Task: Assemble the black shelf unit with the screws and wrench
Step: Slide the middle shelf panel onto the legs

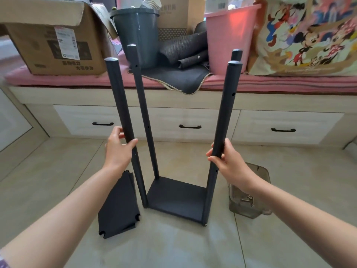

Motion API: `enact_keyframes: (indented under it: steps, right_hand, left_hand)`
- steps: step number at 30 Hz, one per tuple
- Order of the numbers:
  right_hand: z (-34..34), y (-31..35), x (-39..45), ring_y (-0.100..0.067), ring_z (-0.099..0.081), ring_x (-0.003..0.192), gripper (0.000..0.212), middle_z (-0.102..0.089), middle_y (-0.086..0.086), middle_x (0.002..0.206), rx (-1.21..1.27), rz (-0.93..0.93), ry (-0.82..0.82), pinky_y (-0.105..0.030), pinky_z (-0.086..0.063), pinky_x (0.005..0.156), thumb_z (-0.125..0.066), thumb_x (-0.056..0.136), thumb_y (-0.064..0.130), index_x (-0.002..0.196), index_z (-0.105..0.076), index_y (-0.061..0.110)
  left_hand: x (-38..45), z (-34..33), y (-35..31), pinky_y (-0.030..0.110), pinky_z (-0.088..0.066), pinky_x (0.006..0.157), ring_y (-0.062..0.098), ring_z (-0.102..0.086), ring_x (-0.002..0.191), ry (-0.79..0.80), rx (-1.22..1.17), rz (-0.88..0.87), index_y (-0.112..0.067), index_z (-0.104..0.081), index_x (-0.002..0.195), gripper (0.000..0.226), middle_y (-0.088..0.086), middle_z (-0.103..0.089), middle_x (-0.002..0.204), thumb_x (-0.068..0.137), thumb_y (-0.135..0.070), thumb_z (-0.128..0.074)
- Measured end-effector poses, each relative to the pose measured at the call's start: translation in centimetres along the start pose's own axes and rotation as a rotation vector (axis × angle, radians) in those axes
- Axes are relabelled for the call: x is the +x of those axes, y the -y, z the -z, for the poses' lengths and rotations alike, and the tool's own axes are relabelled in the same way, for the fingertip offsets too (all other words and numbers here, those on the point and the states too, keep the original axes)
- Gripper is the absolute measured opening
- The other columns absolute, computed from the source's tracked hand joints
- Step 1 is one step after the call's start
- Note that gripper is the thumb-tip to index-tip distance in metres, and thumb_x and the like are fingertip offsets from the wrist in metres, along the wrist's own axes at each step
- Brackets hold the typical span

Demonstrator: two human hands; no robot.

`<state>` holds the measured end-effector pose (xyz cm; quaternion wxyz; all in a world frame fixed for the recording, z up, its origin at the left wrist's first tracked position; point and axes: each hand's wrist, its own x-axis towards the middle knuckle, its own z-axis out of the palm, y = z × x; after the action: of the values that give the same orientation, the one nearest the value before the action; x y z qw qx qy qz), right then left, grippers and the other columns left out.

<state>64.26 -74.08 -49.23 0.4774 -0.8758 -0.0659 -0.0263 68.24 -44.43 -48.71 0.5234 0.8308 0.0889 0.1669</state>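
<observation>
The black shelf unit stands upright on the tiled floor: a bottom shelf panel (176, 197) with several black posts rising from its corners. My left hand (118, 148) grips the near left post (123, 117) about halfway up. My right hand (225, 158) grips the near right post (225, 120) at a similar height. The far left post (142, 105) stands free, and only the top of the far right post (237, 54) shows. Loose black shelf panels (118, 206) lie stacked on the floor left of the unit. Screws (248, 200) lie in a clear plastic container (251, 207) at the right.
A low bench with drawers (190, 124) runs across behind the unit, topped by a pink cushion. On it sit a cardboard box (54, 39), a grey bucket (136, 33), dark mats (181, 55), a pink bin (229, 35) and a cartoon-printed bag (309, 35).
</observation>
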Motion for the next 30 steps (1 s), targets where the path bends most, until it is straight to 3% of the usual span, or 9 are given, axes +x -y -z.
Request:
enact_keyframes:
  steps: [2,6,14,22,27,30]
  right_hand:
    - [0.7,-0.3,0.0,-0.015,-0.064,0.099,0.02,-0.065,0.003,0.1,0.004,-0.009,-0.033,-0.042,-0.052,0.095,-0.057,0.097,0.004,0.111,-0.046,0.012]
    - [2.0,-1.0,-0.3,-0.015,-0.064,0.1,0.022,-0.065,0.001,0.1,0.021,-0.006,-0.094,-0.043,-0.052,0.096,-0.057,0.096,0.003,0.114,-0.047,0.012]
    - [3.3,-2.1,-1.7,-0.011,-0.064,0.1,0.025,-0.065,0.005,0.103,0.012,-0.023,-0.133,-0.039,-0.055,0.092,-0.057,0.096,0.001,0.114,-0.047,0.016]
    - [4.3,-2.6,-2.7,-0.016,-0.064,0.101,0.026,-0.064,0.0,0.102,0.029,-0.033,-0.165,-0.034,-0.055,0.089,-0.061,0.093,0.001,0.115,-0.05,0.011]
    - [4.1,-3.2,-2.9,-0.012,-0.065,0.095,0.021,-0.065,-0.001,0.099,0.027,-0.01,-0.212,-0.023,-0.053,0.079,-0.063,0.092,0.002,0.107,-0.05,0.011]
    - [3.6,-3.3,-2.8,-0.007,-0.064,0.092,0.023,-0.065,0.0,0.099,0.006,0.008,-0.217,-0.016,-0.051,0.072,-0.064,0.093,0.003,0.107,-0.049,0.015]
  left_hand:
    - [-1.9,0.2,-0.4,0.056,-0.052,0.094,0.025,-0.06,0.111,-0.001,0.026,-0.007,-0.022,-0.053,0.111,0.025,0.0,-0.059,0.114,0.093,-0.015,-0.07]
    - [-5.6,0.4,-1.2,0.051,-0.055,0.089,-0.001,-0.062,0.09,-0.006,0.045,-0.042,-0.021,-0.054,0.108,0.024,-0.004,-0.067,0.107,0.091,-0.017,-0.072]
    - [-10.1,0.3,-1.7,0.05,-0.057,0.079,0.006,-0.071,0.079,-0.014,0.081,-0.028,-0.035,-0.051,0.096,0.027,-0.018,-0.071,0.092,0.089,-0.025,-0.075]
    - [-10.8,0.1,-2.1,0.049,-0.057,0.078,0.008,-0.07,0.079,-0.032,0.093,-0.029,-0.032,-0.052,0.098,0.025,-0.015,-0.071,0.095,0.09,-0.022,-0.073]
    - [-10.4,-0.4,-1.6,0.04,-0.055,0.076,0.011,-0.07,0.083,-0.063,0.076,-0.017,-0.028,-0.053,0.102,0.025,-0.014,-0.069,0.093,0.091,-0.018,-0.073]
    - [-10.5,-0.7,-1.2,0.044,-0.055,0.079,0.014,-0.069,0.084,-0.08,0.075,-0.009,-0.028,-0.052,0.102,0.025,-0.013,-0.068,0.094,0.091,-0.018,-0.072]
